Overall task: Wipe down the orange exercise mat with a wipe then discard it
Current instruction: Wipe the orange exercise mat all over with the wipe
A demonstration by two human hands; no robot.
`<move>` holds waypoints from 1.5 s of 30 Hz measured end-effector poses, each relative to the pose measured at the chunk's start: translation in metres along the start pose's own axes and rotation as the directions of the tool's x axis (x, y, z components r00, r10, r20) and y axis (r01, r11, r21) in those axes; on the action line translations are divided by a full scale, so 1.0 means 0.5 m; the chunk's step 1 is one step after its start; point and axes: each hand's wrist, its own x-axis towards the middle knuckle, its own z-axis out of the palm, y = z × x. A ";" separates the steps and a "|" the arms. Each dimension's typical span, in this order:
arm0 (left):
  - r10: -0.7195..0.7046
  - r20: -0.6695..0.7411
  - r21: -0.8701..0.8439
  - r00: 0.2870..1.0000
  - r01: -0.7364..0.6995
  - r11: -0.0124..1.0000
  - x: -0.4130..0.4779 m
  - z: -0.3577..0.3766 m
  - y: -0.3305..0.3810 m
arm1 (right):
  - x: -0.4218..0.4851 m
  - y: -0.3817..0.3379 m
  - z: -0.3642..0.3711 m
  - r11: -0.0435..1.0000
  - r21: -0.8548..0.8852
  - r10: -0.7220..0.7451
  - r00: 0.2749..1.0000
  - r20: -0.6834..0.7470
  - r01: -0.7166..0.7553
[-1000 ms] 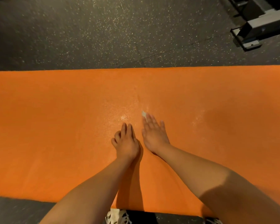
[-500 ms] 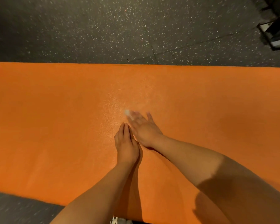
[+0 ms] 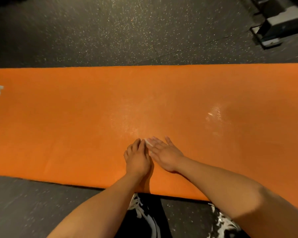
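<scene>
right hand point(image 3: 165, 153) nearer left hand point(image 3: 138, 158) | orange mat point(image 3: 58, 126) glistens | speckled floor point(image 3: 110, 31)

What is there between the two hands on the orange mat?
In the head view, a small white edge of the wipe peeks out between the left hand and the right hand, on the mat.

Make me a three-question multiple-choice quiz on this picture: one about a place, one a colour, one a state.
1. Where is the wipe? A) under the right hand B) on a shoe C) on the machine
2. What colour is the floor around the mat? A) blue B) dark, speckled C) white
3. How does the mat lie? A) rolled up B) folded double C) unrolled flat
Answers: 1A, its white edge peeks out at the fingertips; 2B, pale specks on dark; 3C, it spreads flat.
</scene>
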 end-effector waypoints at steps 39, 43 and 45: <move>0.438 0.023 -0.046 0.899 -0.437 0.899 -0.264 0.100 0.093 | -0.354 -0.094 0.089 0.840 0.191 0.520 0.854 -0.014 -0.508; 0.445 0.007 -0.097 0.896 -0.442 0.892 -0.242 0.087 0.095 | -0.351 -0.080 0.071 0.822 0.256 0.528 0.849 -0.012 -0.508; 0.415 0.001 -0.151 0.910 -0.410 0.899 -0.237 0.076 0.101 | -0.353 -0.078 0.064 0.808 0.286 0.544 0.838 -0.031 -0.515</move>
